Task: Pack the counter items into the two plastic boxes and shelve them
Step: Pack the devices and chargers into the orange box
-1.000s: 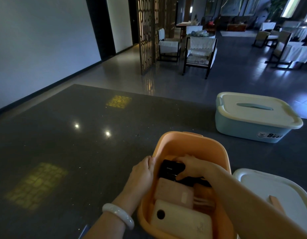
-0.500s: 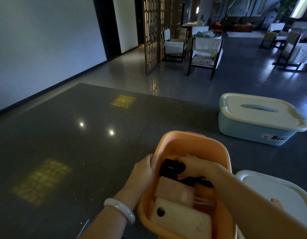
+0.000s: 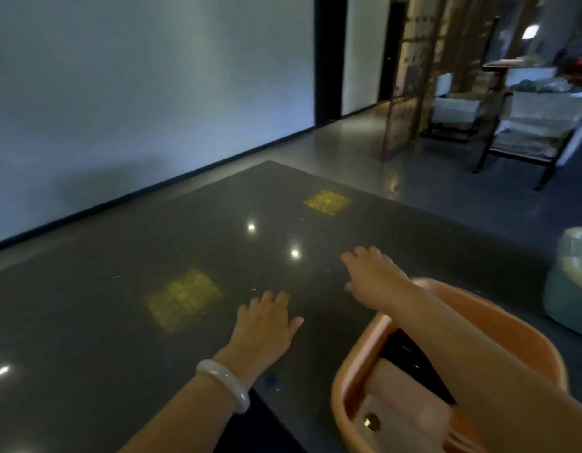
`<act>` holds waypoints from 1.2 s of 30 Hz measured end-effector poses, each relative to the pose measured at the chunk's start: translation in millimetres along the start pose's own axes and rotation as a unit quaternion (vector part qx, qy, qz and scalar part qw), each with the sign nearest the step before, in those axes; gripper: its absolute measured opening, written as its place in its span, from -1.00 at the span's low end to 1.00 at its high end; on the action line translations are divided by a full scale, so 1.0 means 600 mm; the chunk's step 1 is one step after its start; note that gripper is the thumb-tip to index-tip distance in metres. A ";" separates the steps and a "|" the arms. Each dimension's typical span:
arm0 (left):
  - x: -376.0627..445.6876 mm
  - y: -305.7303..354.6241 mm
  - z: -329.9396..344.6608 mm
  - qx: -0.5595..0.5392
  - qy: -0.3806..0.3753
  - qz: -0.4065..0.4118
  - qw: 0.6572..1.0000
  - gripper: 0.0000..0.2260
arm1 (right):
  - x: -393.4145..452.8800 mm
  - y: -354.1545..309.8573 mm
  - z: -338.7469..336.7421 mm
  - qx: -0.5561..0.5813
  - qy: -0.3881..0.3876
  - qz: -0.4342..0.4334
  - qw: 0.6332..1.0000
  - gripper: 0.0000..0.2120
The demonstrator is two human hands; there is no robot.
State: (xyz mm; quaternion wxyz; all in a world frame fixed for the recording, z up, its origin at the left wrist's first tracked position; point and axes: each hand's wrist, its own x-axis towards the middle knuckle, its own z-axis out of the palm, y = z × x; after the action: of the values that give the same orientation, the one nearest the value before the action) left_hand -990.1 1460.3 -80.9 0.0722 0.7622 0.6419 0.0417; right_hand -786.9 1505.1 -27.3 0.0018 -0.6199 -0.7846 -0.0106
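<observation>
On the dark polished table (image 3: 126, 308) both hands have left the orange box (image 3: 512, 325), left hand (image 3: 266, 325) and right hand (image 3: 374, 276) spread empty leftward, its packed devices apparently settled, lidding presumably next.

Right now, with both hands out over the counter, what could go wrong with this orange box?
The right forearm crosses low over the orange box, so pulling back could catch its rim and drag it. It is lidless, with the black device near the top. The blue box sits close behind, easy to bump.
</observation>
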 end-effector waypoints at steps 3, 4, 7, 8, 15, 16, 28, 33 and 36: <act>-0.038 -0.094 -0.030 0.062 -0.007 -0.072 0.995 -0.42 | 0.042 -0.098 0.015 0.014 -0.057 -0.079 0.995 -0.51; -0.054 -0.126 -0.039 0.073 -0.012 -0.098 0.992 -0.41 | 0.053 -0.134 0.018 0.014 -0.074 -0.105 0.992 -0.46; -0.112 -0.217 -0.059 0.090 -0.021 -0.172 0.981 -0.37 | 0.075 -0.247 0.021 0.010 -0.103 -0.179 0.978 -0.37; -0.133 -0.244 -0.062 0.097 -0.021 -0.193 0.976 -0.36 | 0.079 -0.284 0.021 0.005 -0.107 -0.201 0.974 -0.35; -0.270 -0.420 -0.072 0.121 -0.008 -0.291 0.949 -0.30 | 0.096 -0.545 0.013 -0.051 -0.138 -0.318 0.937 -0.45; -0.291 -0.445 -0.074 0.116 -0.006 -0.305 0.945 -0.29 | 0.096 -0.582 0.014 -0.055 -0.140 -0.331 0.932 -0.46; -0.528 -0.729 -0.090 0.076 0.026 -0.466 0.881 -0.35 | 0.072 -1.023 0.049 -0.055 -0.165 -0.463 0.869 -0.34; -0.589 -0.779 -0.055 -0.024 0.043 -0.559 0.828 -0.22 | 0.054 -1.124 0.090 -0.027 -0.217 -0.486 0.846 -0.33; -0.604 -0.790 -0.028 -0.054 0.065 -0.603 0.793 -0.12 | 0.053 -1.160 0.111 -0.017 -0.228 -0.481 0.846 -0.29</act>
State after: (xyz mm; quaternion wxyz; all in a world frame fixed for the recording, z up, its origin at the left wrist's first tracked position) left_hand -1516.1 1182.7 -131.3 0.0820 0.2104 0.9714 0.0735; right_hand -1470.9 1376.4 -103.2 -0.1934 -0.1493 -0.9625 0.1179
